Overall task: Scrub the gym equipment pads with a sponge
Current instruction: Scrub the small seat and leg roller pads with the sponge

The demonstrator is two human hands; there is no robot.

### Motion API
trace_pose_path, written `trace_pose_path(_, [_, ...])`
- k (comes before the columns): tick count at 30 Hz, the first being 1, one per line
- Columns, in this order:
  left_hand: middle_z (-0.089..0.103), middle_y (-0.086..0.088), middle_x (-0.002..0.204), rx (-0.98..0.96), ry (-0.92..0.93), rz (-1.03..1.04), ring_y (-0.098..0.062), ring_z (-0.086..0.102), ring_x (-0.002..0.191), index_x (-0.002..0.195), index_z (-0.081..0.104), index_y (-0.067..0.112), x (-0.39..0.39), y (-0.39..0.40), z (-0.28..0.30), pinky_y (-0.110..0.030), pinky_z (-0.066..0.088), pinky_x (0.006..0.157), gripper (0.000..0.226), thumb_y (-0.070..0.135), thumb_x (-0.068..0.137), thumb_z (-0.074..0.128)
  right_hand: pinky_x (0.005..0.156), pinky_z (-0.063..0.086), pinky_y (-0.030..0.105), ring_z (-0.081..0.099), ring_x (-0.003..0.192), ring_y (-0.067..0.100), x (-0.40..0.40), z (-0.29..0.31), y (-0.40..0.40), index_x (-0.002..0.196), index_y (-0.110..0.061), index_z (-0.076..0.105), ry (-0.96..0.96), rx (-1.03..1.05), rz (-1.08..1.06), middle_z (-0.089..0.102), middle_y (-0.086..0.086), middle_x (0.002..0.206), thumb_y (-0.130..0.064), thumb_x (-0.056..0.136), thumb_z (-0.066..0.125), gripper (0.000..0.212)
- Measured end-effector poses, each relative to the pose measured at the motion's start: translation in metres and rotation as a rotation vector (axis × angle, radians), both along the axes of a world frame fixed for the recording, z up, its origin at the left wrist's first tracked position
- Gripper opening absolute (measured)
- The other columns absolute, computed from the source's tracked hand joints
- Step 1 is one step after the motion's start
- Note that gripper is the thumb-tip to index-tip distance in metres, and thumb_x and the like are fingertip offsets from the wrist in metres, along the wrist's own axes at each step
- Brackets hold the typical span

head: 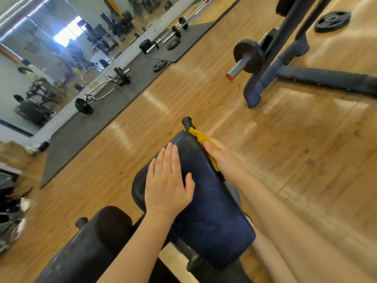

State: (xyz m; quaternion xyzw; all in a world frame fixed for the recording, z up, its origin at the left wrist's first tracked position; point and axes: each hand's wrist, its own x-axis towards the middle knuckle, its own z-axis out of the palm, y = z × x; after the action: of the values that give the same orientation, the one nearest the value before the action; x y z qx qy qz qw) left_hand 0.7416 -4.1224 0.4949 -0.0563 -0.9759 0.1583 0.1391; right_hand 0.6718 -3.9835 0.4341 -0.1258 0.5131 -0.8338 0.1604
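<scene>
A dark blue padded seat [212,205] of a gym machine fills the lower middle, its top speckled with droplets. My left hand [167,180] lies flat on the pad's left part, fingers straight. My right hand [222,158] is at the pad's right edge and holds a yellow sponge [201,137] against that side; most of the sponge is hidden under the hand. A black roller pad [102,237] lies below left of the seat.
A blue machine frame [285,58] with a weight plate on a chrome peg [247,56] stands on the wooden floor at upper right. Barbells and plates [122,74] lie on black mats along the mirrored wall. A loose plate [332,21] rests on the floor at top right.
</scene>
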Motion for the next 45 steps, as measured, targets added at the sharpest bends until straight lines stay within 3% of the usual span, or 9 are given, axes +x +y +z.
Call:
trace_pose_path(6, [0.046, -0.022, 0.140, 0.008, -0.016, -0.001, -0.037, 0.048, 0.127, 0.138, 0.040, -0.005, 0.001, 0.001, 0.001, -0.051, 0.042, 0.102, 0.070, 0.039, 0.084, 0.036, 0.074, 0.047, 0.018, 0.060, 0.082, 0.005, 0.054, -0.034, 0.041, 0.128, -0.020, 0.052, 0.037, 0.179, 0.002, 0.068, -0.004, 0.098, -0.027, 0.093, 0.047, 0.036])
trace_pose_path(12, [0.048, -0.023, 0.139, 0.009, 0.006, -0.017, -0.038, 0.049, 0.125, 0.137, 0.041, -0.006, 0.000, 0.001, 0.000, -0.051, 0.043, 0.102, 0.069, 0.039, 0.084, 0.036, 0.086, 0.052, 0.022, 0.066, 0.094, 0.009, 0.007, -0.007, 0.032, 0.115, -0.017, 0.056, -0.160, -0.210, -0.052, 0.069, -0.005, 0.106, -0.021, 0.097, 0.035, 0.028])
trace_pose_path(15, [0.048, -0.023, 0.138, 0.017, 0.022, -0.026, -0.038, 0.050, 0.124, 0.136, 0.042, -0.006, -0.001, 0.000, -0.001, -0.051, 0.044, 0.100, 0.069, 0.038, 0.084, 0.036, 0.105, 0.038, 0.027, 0.052, 0.120, 0.011, -0.021, 0.022, 0.006, 0.131, -0.014, 0.048, -0.009, -0.142, -0.036, 0.054, -0.002, 0.129, -0.021, 0.100, 0.035, 0.035])
trace_pose_path(19, [0.049, -0.023, 0.137, 0.017, 0.036, -0.024, -0.037, 0.051, 0.123, 0.136, 0.043, -0.005, -0.002, 0.001, -0.002, -0.050, 0.045, 0.099, 0.069, 0.038, 0.083, 0.037, 0.105, 0.035, 0.023, 0.047, 0.124, 0.005, -0.020, 0.025, -0.012, 0.119, -0.030, 0.055, 0.125, 0.061, -0.045, 0.054, -0.009, 0.130, -0.025, 0.096, 0.041, 0.027])
trace_pose_path(26, [0.048, -0.022, 0.138, 0.007, 0.021, -0.012, -0.037, 0.050, 0.124, 0.136, 0.043, -0.006, 0.000, 0.001, -0.001, -0.050, 0.044, 0.100, 0.070, 0.039, 0.083, 0.037, 0.079, 0.040, 0.002, 0.055, 0.088, -0.019, 0.063, -0.023, 0.027, 0.114, -0.032, 0.049, 0.038, 0.137, -0.145, 0.058, -0.021, 0.105, -0.009, 0.095, 0.043, 0.030])
trace_pose_path(31, [0.049, -0.023, 0.138, 0.003, 0.028, -0.020, -0.037, 0.049, 0.125, 0.136, 0.044, -0.006, 0.000, 0.000, -0.002, -0.050, 0.044, 0.101, 0.070, 0.039, 0.083, 0.037, 0.076, 0.053, 0.021, 0.066, 0.083, 0.011, 0.070, -0.051, 0.045, 0.115, -0.014, 0.059, -0.233, -0.032, -0.159, 0.069, 0.003, 0.106, -0.022, 0.087, 0.048, 0.031])
trace_pose_path(39, [0.049, -0.022, 0.138, 0.007, 0.050, -0.026, -0.036, 0.050, 0.125, 0.136, 0.044, -0.006, -0.001, -0.001, -0.004, -0.049, 0.044, 0.101, 0.070, 0.039, 0.082, 0.038, 0.103, 0.040, 0.028, 0.052, 0.121, 0.011, -0.018, 0.020, -0.007, 0.130, -0.018, 0.051, -0.016, -0.057, -0.092, 0.058, -0.006, 0.126, -0.029, 0.096, 0.043, 0.036])
trace_pose_path(42, [0.049, -0.022, 0.138, 0.009, 0.058, -0.025, -0.036, 0.050, 0.125, 0.136, 0.044, -0.005, -0.001, -0.001, -0.004, -0.048, 0.044, 0.102, 0.070, 0.039, 0.082, 0.038, 0.097, 0.041, 0.018, 0.052, 0.117, 0.001, -0.008, 0.016, -0.010, 0.127, -0.021, 0.051, 0.018, -0.050, -0.091, 0.057, -0.010, 0.125, -0.022, 0.100, 0.036, 0.031])
trace_pose_path(45, [0.048, -0.021, 0.139, 0.003, 0.059, -0.028, -0.035, 0.049, 0.126, 0.137, 0.043, -0.005, -0.001, -0.002, -0.005, -0.048, 0.043, 0.103, 0.070, 0.039, 0.083, 0.038, 0.095, 0.047, 0.027, 0.060, 0.108, 0.008, 0.009, -0.003, 0.000, 0.119, -0.029, 0.054, 0.005, 0.020, -0.116, 0.063, -0.007, 0.115, -0.026, 0.098, 0.041, 0.026])
